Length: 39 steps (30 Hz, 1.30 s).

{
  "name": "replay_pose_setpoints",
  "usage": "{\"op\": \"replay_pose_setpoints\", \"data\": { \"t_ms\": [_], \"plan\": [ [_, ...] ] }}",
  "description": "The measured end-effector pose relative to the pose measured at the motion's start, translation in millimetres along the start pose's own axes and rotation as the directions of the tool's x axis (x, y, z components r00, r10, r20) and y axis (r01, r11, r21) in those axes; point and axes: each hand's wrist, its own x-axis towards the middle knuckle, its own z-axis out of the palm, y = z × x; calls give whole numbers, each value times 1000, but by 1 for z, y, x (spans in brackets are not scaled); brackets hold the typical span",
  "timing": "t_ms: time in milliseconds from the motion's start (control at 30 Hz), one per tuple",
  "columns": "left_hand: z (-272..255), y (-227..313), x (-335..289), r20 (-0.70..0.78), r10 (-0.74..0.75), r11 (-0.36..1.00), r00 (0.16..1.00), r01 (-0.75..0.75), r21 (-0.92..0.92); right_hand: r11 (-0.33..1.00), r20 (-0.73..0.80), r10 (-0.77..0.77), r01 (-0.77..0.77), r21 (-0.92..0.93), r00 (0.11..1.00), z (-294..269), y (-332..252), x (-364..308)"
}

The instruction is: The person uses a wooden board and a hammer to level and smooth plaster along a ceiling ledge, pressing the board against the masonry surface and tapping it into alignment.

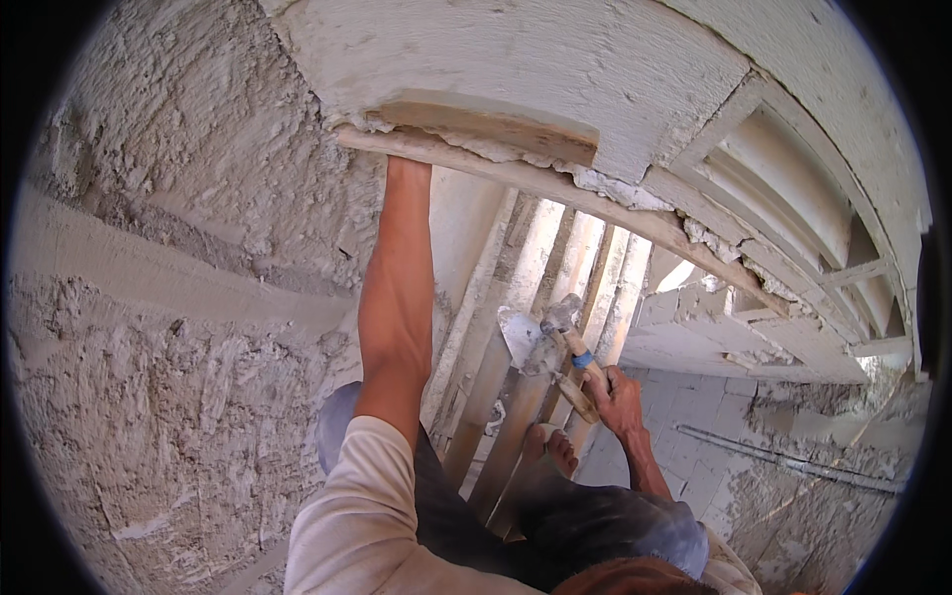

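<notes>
My left forearm point(394, 288) reaches up to a long wooden strip point(555, 188) along the lower edge of the block wall. The left hand is out of sight behind that strip, so its fingers are hidden. Lower and to the right, my right hand point(620, 402) is closed round the wooden handle of a hammer point(578, 349) with a blue band. The hammer's head is caked with grey mortar. Close beside it is a trowel point(518, 335) with a mortar-smeared blade, its wooden handle pointing toward my right hand. How the trowel is supported cannot be made out.
A bare foot point(560, 451) stands on pale planks point(516, 407) with gaps between them. Rough plaster covers the wall point(178, 397) on the left. Another wooden piece point(496, 124) sits against the block wall above the strip. Vent-like openings point(783, 188) are at the upper right.
</notes>
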Motion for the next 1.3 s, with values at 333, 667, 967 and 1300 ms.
{"op": "replay_pose_setpoints", "data": {
  "t_ms": [333, 667, 967, 1300],
  "plan": [
    [0, 2, 8, 6, 23, 1000, 1000, -23, -3, 999, -43, 27, -25, 42, 999, 7, 6, -1],
    [-1, -1, 9, 11, 47, 999, 999, -47, 13, 990, -51, 110, -105, 92, 993, 10, 23, -11],
    [-2, -3, 8, 5, 66, 998, 998, -66, 18, 982, -75, 131, -119, 144, 989, 12, 22, -18],
    [-6, 1, 1, 3, 126, 992, 992, -126, 27, 969, -66, 138, -121, 214, 988, 21, 24, -19]
  ]
}}
